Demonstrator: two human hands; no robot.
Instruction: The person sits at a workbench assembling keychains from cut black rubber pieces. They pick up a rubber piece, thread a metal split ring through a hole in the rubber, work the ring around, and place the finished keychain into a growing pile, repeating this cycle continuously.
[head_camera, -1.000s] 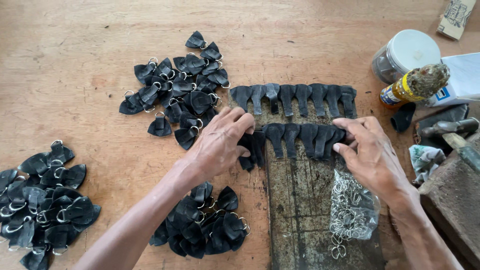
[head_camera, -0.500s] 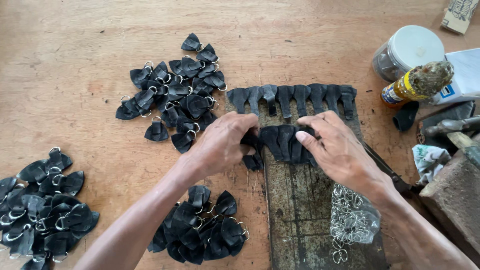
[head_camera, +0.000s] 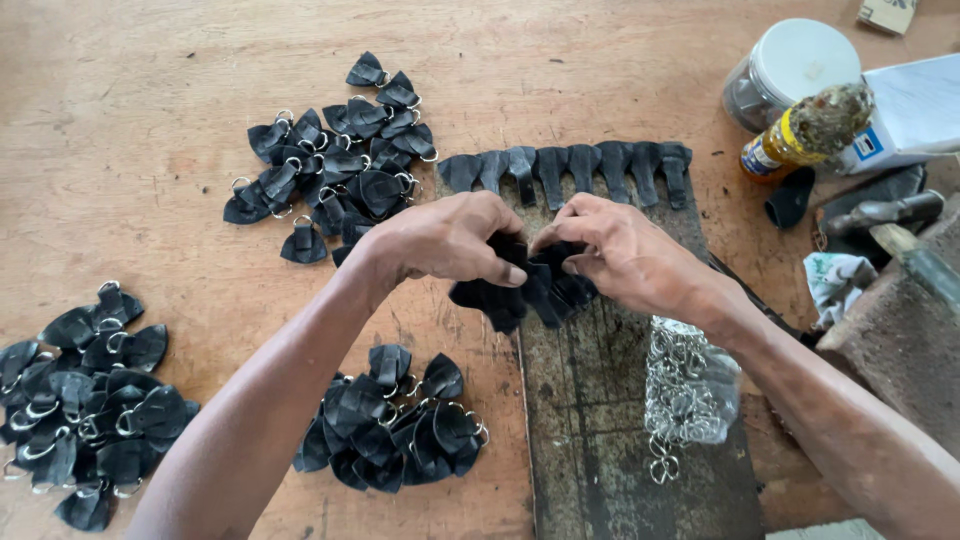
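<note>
Both hands (head_camera: 530, 250) pinched closed together

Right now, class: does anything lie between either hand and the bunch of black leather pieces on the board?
Nothing visible does. The left hand and right hand both already grip the bunch of black leather pieces directly, over the dark board.

You've got three loose piles of black leather tabs with metal rings: one upper middle (head_camera: 335, 170), one at the left edge (head_camera: 80, 400), one bottom centre (head_camera: 390, 420). Seven flat black strips (head_camera: 570, 165) sit in a row on the one dark board (head_camera: 620, 430). One lidded jar (head_camera: 790, 70), one bottle (head_camera: 805, 135), upper right.
</note>
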